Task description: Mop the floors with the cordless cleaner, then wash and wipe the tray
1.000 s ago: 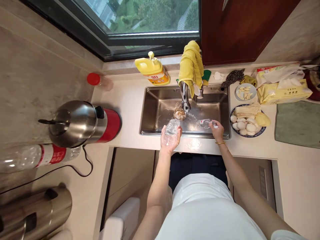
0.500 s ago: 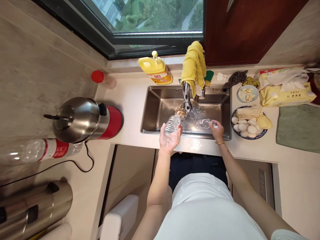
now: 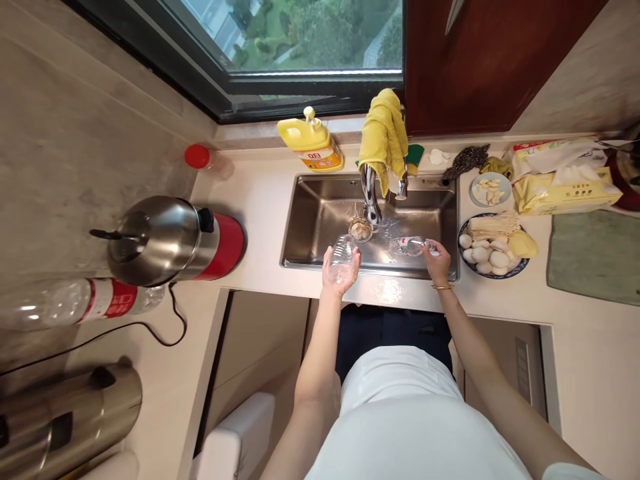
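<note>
Over the front edge of the steel sink (image 3: 320, 257), my left hand (image 3: 341, 277) has its fingers around a clear ribbed plastic piece (image 3: 343, 253). My right hand (image 3: 437, 261) holds a small clear plastic bottle (image 3: 409, 246) by its neck end; the bottle lies sideways over the sink, its body pointing left. A chrome faucet (image 3: 370, 190), with a yellow cloth (image 3: 384, 137) draped on it, stands between and behind my hands. Beneath the spout is the drain strainer (image 3: 361, 230) with pale scraps in it.
Right of the sink are a bowl of mushrooms (image 3: 493, 255), a small dish of garlic (image 3: 491, 191), yellow packets (image 3: 565, 193) and a green mat (image 3: 593, 257). Behind it stands a yellow detergent jug (image 3: 313, 143). At left are a kettle (image 3: 155, 237) and a large bottle (image 3: 65, 303).
The piece in my left hand is held a little more upright and slightly smaller in view. My right hand still holds the bottle, nearly in the same place. The view has shifted slightly.
</note>
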`<control>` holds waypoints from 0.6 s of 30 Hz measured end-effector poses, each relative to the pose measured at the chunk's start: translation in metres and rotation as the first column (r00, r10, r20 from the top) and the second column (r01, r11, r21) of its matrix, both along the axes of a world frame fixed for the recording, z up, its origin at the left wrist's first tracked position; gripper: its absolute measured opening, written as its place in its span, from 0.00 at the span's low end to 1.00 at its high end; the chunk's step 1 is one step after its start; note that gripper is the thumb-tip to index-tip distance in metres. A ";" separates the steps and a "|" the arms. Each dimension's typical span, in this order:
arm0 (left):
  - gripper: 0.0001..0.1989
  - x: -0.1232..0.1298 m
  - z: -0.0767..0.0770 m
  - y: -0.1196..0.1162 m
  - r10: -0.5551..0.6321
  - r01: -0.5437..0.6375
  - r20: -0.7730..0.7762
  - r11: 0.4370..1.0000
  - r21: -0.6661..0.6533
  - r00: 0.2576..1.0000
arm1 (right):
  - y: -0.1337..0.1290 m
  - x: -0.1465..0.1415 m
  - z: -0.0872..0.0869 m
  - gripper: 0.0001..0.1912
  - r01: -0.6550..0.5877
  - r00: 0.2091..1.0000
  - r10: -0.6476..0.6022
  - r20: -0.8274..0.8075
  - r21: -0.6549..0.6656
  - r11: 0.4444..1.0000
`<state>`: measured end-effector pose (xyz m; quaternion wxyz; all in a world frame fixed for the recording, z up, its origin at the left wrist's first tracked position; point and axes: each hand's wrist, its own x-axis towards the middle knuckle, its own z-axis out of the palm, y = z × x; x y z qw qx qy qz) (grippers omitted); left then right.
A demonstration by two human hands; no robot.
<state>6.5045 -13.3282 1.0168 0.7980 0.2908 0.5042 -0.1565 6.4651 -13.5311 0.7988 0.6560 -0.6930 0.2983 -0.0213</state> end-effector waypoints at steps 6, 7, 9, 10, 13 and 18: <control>0.30 0.000 -0.008 0.004 -0.029 0.031 0.032 0.998 -0.059 0.999 | -0.008 -0.020 0.021 0.21 0.110 0.994 -0.110 -0.002 -0.002 0.994; 0.30 0.002 -0.011 0.005 -0.037 0.037 0.011 0.999 -0.038 0.999 | -0.007 -0.025 0.027 0.20 0.136 0.991 -0.136 0.003 -0.008 0.991; 0.27 0.005 -0.019 0.009 -0.058 0.059 -0.064 0.998 0.017 0.996 | -0.003 -0.037 0.038 0.20 0.191 0.982 -0.191 0.004 -0.015 0.981; 0.26 0.005 -0.023 0.011 -0.092 0.095 -0.091 0.995 0.030 0.992 | 0.001 -0.044 0.045 0.20 0.218 0.976 -0.218 -0.001 -0.012 0.976; 0.21 -0.001 -0.032 0.019 -0.354 0.356 -0.092 0.934 0.008 0.931 | 0.014 -0.072 0.068 0.20 0.324 0.946 -0.324 -0.010 0.003 0.946; 0.18 -0.026 -0.044 0.025 -0.843 0.836 -0.056 0.519 0.180 0.535 | 0.038 -0.146 0.117 0.20 0.570 0.816 -0.573 -0.070 -0.064 0.819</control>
